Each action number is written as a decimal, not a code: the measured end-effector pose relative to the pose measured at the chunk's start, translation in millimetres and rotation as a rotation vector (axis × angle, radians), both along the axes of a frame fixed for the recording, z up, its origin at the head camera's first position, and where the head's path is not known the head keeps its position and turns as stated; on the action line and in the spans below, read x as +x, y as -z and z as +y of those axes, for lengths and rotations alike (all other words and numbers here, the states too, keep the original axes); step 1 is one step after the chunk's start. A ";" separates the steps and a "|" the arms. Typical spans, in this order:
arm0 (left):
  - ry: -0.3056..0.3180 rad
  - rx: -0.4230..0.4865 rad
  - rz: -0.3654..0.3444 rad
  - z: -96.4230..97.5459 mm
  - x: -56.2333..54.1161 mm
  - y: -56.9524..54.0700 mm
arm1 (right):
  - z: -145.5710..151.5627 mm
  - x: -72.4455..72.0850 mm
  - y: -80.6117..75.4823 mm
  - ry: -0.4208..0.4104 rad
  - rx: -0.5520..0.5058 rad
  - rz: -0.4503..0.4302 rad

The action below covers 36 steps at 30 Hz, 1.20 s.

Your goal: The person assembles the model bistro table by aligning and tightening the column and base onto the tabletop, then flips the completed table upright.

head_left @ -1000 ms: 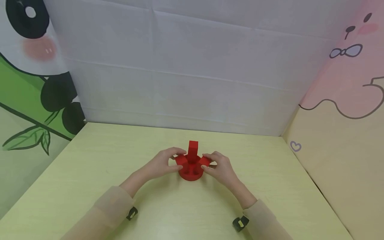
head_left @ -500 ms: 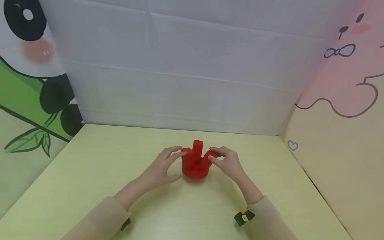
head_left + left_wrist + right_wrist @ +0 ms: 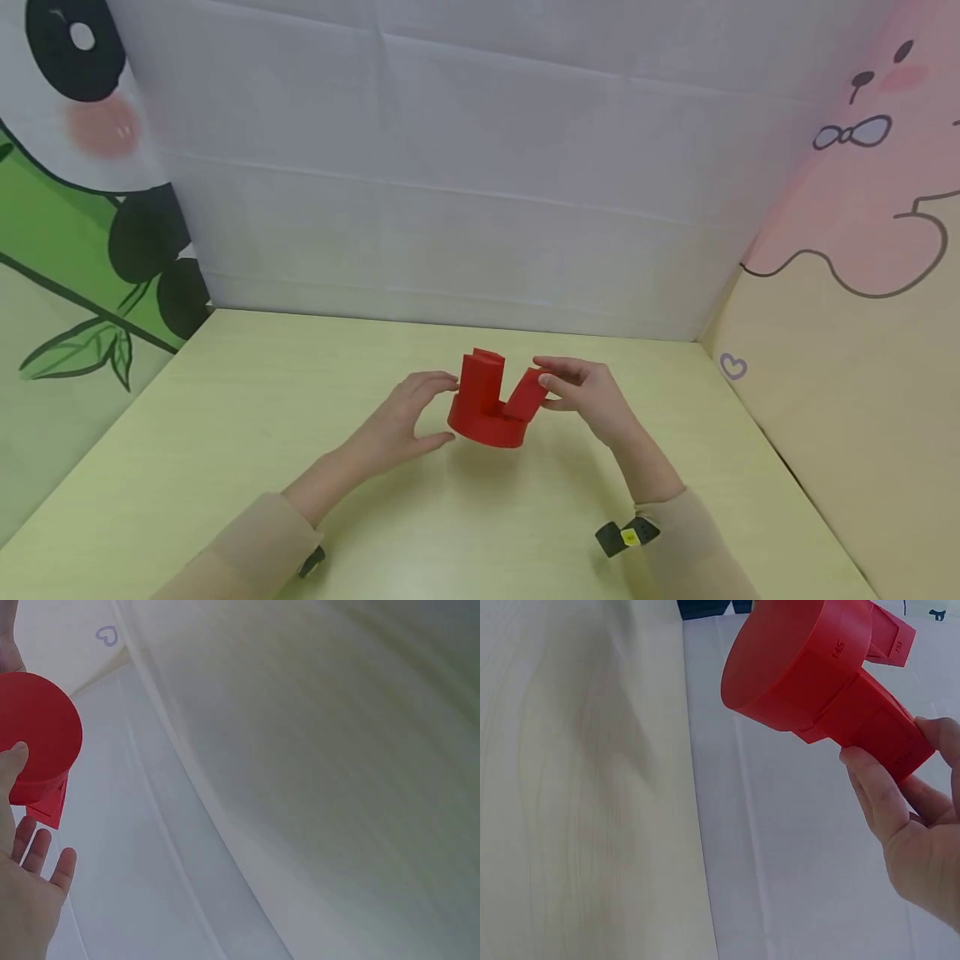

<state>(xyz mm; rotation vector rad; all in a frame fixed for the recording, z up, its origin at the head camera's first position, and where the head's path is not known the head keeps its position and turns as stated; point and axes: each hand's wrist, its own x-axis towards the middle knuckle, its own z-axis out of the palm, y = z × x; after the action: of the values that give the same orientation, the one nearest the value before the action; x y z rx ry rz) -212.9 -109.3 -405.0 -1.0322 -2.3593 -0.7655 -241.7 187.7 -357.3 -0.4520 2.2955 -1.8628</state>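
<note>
A red plastic piece (image 3: 487,427) has a round cup-like base and three blocky rectangular prongs. It is tilted above the table, its shadow below. My right hand (image 3: 600,400) pinches the right prong between thumb and fingers; in the right wrist view, raised marks show on the base (image 3: 817,671) and the gripped prong (image 3: 877,727). My left hand (image 3: 397,421) is at the piece's left side, fingers and thumb spread apart. In the left wrist view the flat underside (image 3: 49,720) faces the camera, the left thumb overlapping it; contact is hard to tell.
The pale wooden table (image 3: 360,358) extends around both hands. Behind it hangs a creased white cloth (image 3: 450,167), with cartoon-printed panels on both sides. A dark strapped device (image 3: 627,536) is at the right cuff, and part of another (image 3: 312,561) at the left.
The red piece has come up off the table and tilted, moving with my right hand toward the right. My left hand has loosened from the left prong and now stands beside the piece.
</note>
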 end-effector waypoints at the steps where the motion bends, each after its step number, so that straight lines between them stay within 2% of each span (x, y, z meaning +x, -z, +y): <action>1: 0.013 0.007 0.016 1.2 -0.4 -0.6 | 0.7 0.1 -0.4 -0.005 -0.004 -0.002; 5: 0.065 0.047 0.058 5.1 -0.7 -4.0 | 2.6 0.8 -0.9 -0.015 -0.027 -0.015; 9: 0.107 0.072 0.058 5.8 -0.5 -5.4 | 3.5 0.5 -0.1 -0.026 -0.036 -0.019; 16: 0.124 0.075 0.092 6.5 -0.6 -7.5 | 6.4 2.0 3.2 -0.044 -0.029 0.031; 19: 0.102 0.089 0.108 6.3 0.2 -12.1 | 7.9 2.7 6.6 -0.036 -0.018 0.108; 24: 0.037 0.130 0.113 4.2 0.4 -21.3 | 5.2 9.4 8.2 0.012 0.033 0.319; 27: -0.012 0.169 0.042 3.4 0.8 -25.7 | -1.7 21.9 1.3 0.012 0.099 0.490; 31: -0.083 0.239 -0.167 3.2 2.6 -30.8 | -4.9 21.9 12.8 0.001 0.263 0.731; 34: -0.130 0.283 -0.331 3.8 5.1 -35.6 | -4.7 13.7 29.2 -0.043 0.353 0.827; 36: -0.137 0.310 -0.419 4.4 6.9 -38.6 | -7.5 12.8 33.0 -0.094 0.368 0.871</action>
<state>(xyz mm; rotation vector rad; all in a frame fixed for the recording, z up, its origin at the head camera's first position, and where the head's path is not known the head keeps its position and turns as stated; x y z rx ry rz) -206.0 -104.9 -366.4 -0.6175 -2.5019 -1.3491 -228.9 180.2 -390.3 -1.5027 2.9470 -1.2662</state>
